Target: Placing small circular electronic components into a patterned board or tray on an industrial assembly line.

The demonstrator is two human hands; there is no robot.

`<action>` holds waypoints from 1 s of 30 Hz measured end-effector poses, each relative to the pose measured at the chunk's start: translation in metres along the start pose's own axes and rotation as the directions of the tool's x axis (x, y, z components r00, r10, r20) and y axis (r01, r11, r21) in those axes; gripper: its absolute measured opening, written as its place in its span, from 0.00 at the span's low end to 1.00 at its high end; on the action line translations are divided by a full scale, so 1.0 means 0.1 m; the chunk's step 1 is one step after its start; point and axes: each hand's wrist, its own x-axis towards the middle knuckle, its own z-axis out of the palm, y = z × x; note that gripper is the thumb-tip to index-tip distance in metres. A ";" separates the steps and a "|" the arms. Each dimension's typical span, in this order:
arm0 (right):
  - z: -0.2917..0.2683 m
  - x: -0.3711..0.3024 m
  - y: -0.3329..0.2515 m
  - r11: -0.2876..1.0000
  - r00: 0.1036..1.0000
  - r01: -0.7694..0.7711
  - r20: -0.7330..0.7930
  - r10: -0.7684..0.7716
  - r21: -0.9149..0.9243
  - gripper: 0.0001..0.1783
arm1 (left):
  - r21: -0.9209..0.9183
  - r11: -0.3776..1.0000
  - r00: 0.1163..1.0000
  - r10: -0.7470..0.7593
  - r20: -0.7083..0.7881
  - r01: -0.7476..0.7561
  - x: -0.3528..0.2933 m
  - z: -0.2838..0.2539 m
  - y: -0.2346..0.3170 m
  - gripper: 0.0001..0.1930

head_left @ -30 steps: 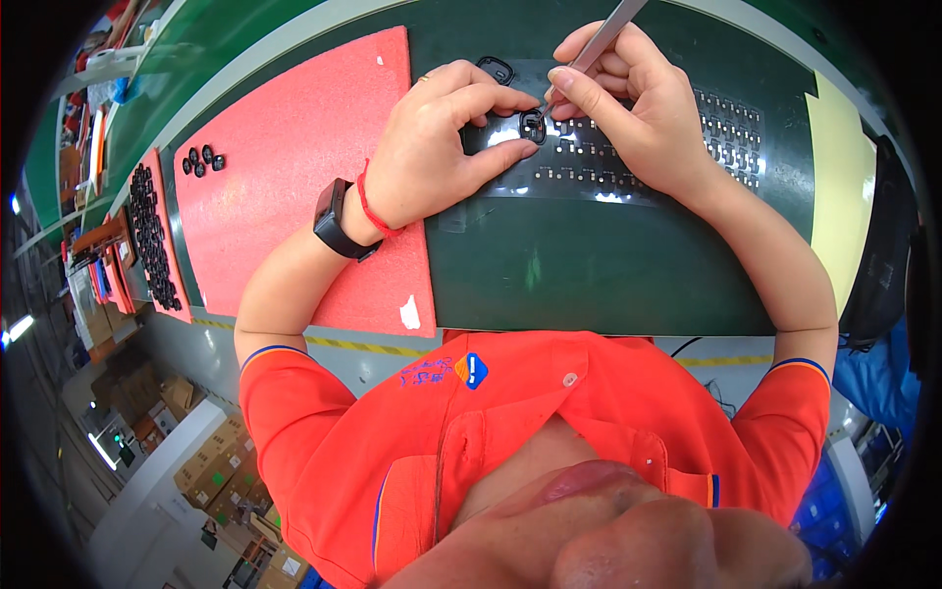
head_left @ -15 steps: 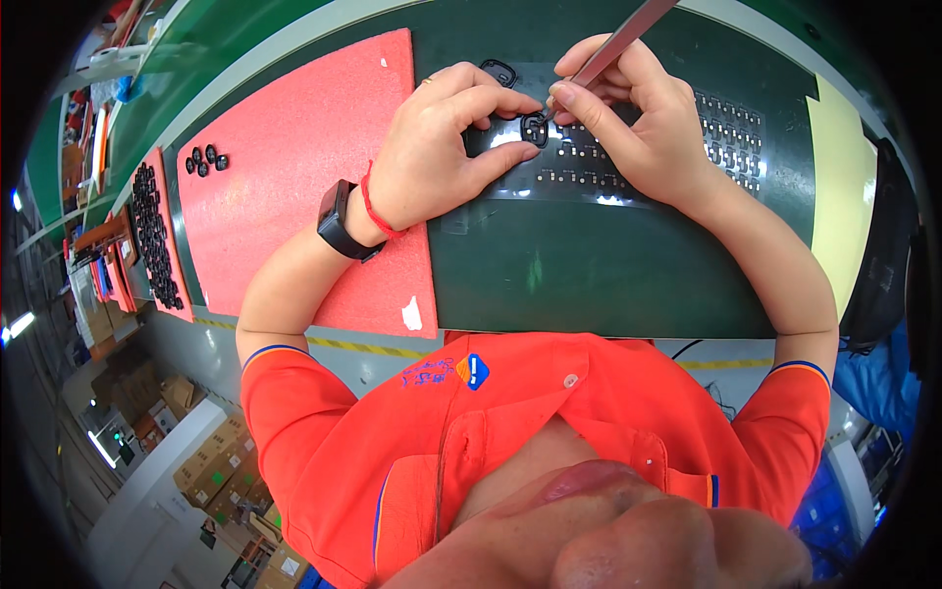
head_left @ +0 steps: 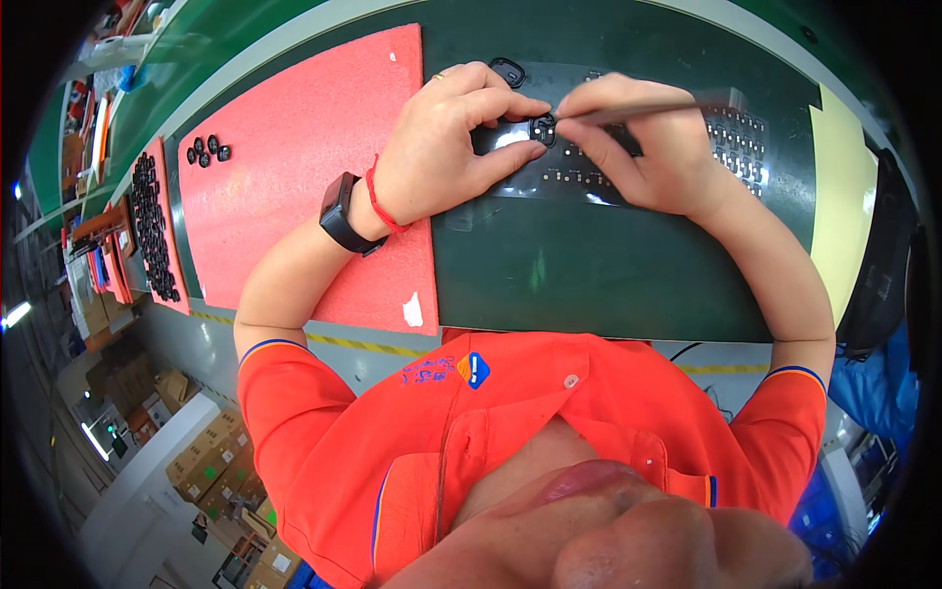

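Head view, from where I stand: the left hand [head_left: 442,147] pinches the black piece [head_left: 544,131] over the sheet's [head_left: 535,187] left part. The right hand [head_left: 667,147] has just turned, its fingers clamped on the tool [head_left: 638,113] — now flatter, blurred, tip at the piece — suggesting a changed working angle there.

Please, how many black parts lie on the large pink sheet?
5 black parts on the large pink sheet, far left: two top, one left, one lower, one right. The left arm may hide others.
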 end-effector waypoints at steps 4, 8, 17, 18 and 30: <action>0.01 0.00 0.02 0.959 0.968 -0.247 -0.011 0.251 0.136 0.12 | -0.003 1.000 1.000 -0.023 0.003 0.023 0.00 -0.01 0.01 0.14; 0.03 -0.02 0.00 0.877 0.922 -0.352 -0.039 0.384 0.326 0.12 | 0.001 1.000 1.000 -0.009 0.008 0.009 -0.01 -0.02 -0.01 0.13; 0.08 -0.03 -0.02 0.794 0.886 -0.446 0.079 0.457 0.413 0.11 | -0.018 1.000 1.000 -0.008 0.011 0.008 -0.04 -0.04 -0.01 0.14; 0.08 -0.04 -0.02 0.794 0.886 -0.446 0.077 0.458 0.414 0.11 | -0.025 1.000 1.000 -0.014 0.017 0.014 -0.04 -0.04 0.00 0.14; 0.08 0.06 -0.01 0.695 0.837 -0.539 0.206 0.507 0.477 0.12 | -0.050 0.999 1.000 -0.020 0.014 0.021 -0.05 -0.11 -0.02 0.15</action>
